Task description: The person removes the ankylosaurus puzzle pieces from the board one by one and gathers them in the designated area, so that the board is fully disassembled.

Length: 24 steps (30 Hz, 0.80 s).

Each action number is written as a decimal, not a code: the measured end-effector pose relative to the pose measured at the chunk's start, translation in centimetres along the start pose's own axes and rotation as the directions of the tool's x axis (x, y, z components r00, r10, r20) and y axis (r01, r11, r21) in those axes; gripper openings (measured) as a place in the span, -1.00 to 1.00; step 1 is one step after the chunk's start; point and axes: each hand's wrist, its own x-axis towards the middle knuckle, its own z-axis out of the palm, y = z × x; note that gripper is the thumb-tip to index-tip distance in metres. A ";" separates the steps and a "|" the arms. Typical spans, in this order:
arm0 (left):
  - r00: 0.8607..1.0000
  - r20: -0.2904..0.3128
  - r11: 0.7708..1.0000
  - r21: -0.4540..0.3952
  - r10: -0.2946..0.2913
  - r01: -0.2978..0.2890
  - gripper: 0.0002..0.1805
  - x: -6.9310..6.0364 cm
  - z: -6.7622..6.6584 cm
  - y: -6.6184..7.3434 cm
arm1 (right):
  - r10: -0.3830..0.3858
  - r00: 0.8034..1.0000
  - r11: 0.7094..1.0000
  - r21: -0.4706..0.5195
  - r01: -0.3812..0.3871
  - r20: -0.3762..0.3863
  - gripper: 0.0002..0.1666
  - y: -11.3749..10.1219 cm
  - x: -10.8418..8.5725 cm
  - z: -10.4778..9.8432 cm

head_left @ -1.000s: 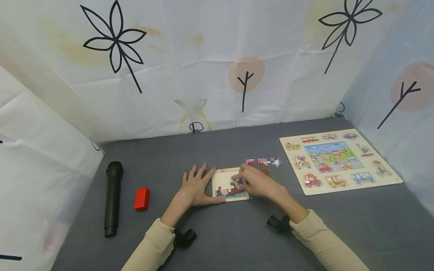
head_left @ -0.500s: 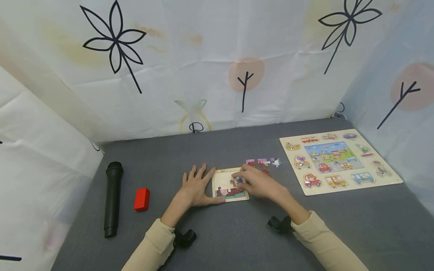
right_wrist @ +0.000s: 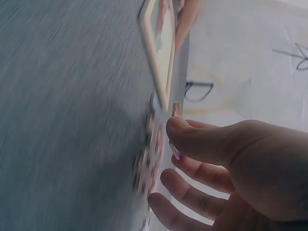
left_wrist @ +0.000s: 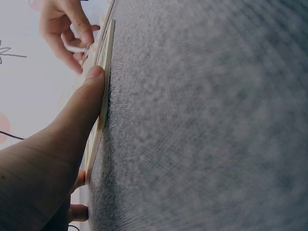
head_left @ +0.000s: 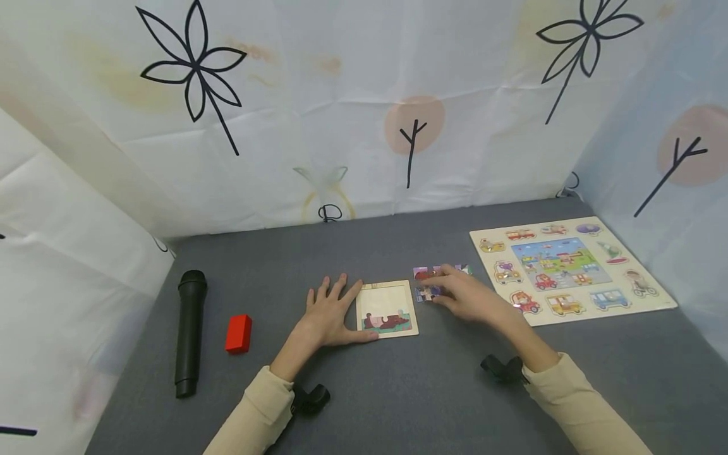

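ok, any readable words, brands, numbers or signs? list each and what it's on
No readable words, brands or numbers in any view.
White backdrop: black D-shaped outline, possibly just a drawing; faint orange marks, illegible.
Small square wooden puzzle tray, flat multicoloured puzzle pieces: any lettering too small or blurred.
Large cream picture board: vehicle pictures; any lettering too small.
Black cylindrical microphone, red rectangular block: no lettering visible.

No readable text, label, brand, number or sign shows on anything in these views.
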 end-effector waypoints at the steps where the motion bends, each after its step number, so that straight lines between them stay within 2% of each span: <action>1: 1.000 0.000 1.000 -0.001 0.000 0.000 0.22 0.0 0.0 0.0 | 0.007 1.000 1.000 -0.006 -0.007 0.001 -0.59 0.3 -0.3 -0.2; 10: 1.000 0.007 1.000 -0.005 -0.005 0.005 0.22 0.0 0.0 -0.1 | 0.073 0.997 0.996 -0.044 -0.072 0.012 -0.58 2.7 -2.1 -1.5; 16: 1.000 0.010 1.000 -0.005 -0.009 0.009 0.22 0.0 0.1 -0.1 | 0.125 0.992 0.991 -0.059 -0.124 0.025 -0.57 3.3 -2.6 -1.8; 24: 1.000 0.010 1.000 -0.010 0.001 -0.001 0.22 -0.1 0.1 -0.1 | 0.151 0.988 0.985 -0.083 -0.149 0.016 -0.57 3.8 -2.9 -1.8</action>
